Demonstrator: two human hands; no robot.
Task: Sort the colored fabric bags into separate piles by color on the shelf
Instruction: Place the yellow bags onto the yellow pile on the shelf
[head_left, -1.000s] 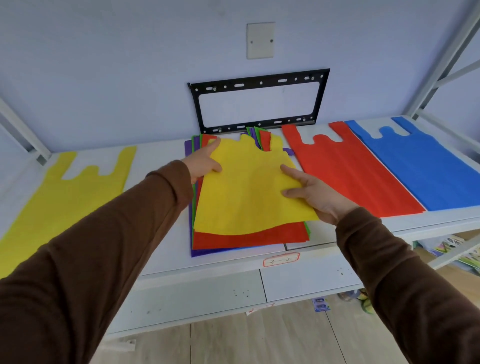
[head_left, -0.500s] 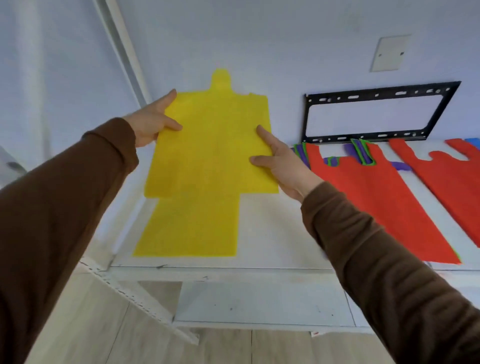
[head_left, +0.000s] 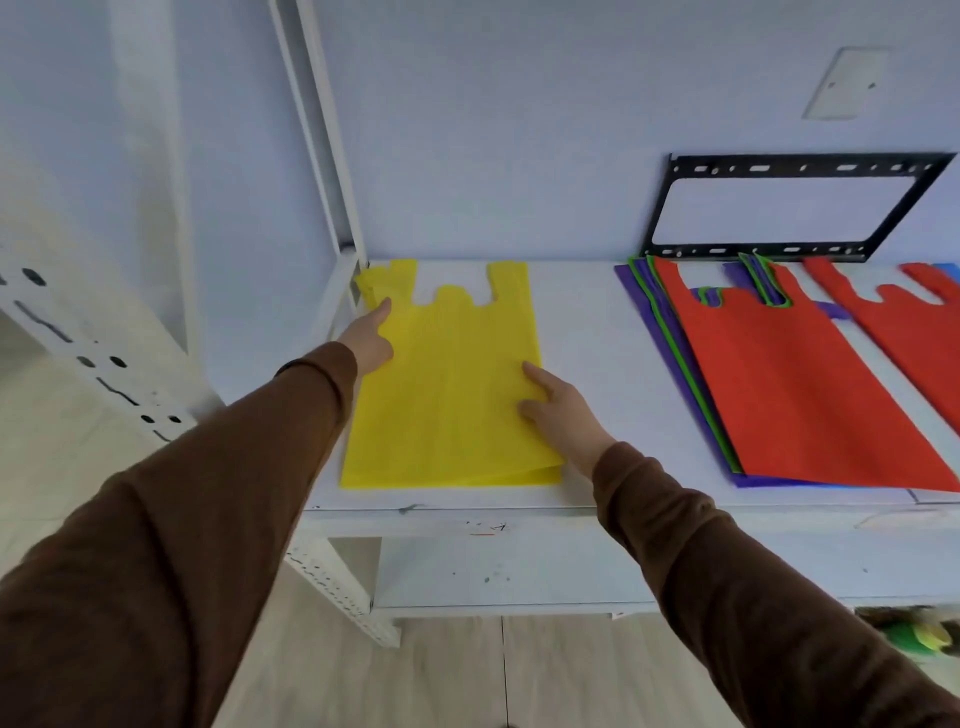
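Observation:
A yellow bag (head_left: 452, 395) lies flat on another yellow bag at the left end of the white shelf (head_left: 587, 322). My left hand (head_left: 371, 338) rests on its left edge with a finger stretched toward the handle. My right hand (head_left: 558, 410) presses flat on its right edge. To the right sits the mixed stack (head_left: 789, 384), with a red bag on top and green, purple and blue edges showing beneath. A separate red bag (head_left: 914, 322) lies further right, and a sliver of blue bag (head_left: 949, 270) shows at the frame edge.
A white shelf upright (head_left: 322, 156) rises just left of the yellow pile. A black metal bracket (head_left: 779, 208) hangs on the wall behind the mixed stack. A perforated white rack post (head_left: 93, 353) stands at far left. Wooden floor lies below.
The yellow bag went from the mixed stack, through the air to the left, and now lies flat on the yellow pile. Both hands came down with it.

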